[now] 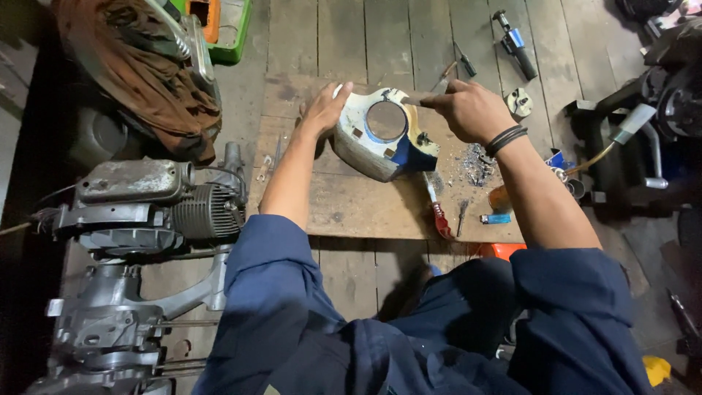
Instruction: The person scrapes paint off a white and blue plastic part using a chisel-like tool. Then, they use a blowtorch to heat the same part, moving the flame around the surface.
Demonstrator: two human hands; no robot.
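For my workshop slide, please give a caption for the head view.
Left hand steadies a worn white-and-blue metal cover on a wooden board; right hand presses a thin tool against it.

engine (157, 212) left | green crate (232, 29) top | red-handled tool, perhaps pliers (437, 208) | lighter (496, 218)
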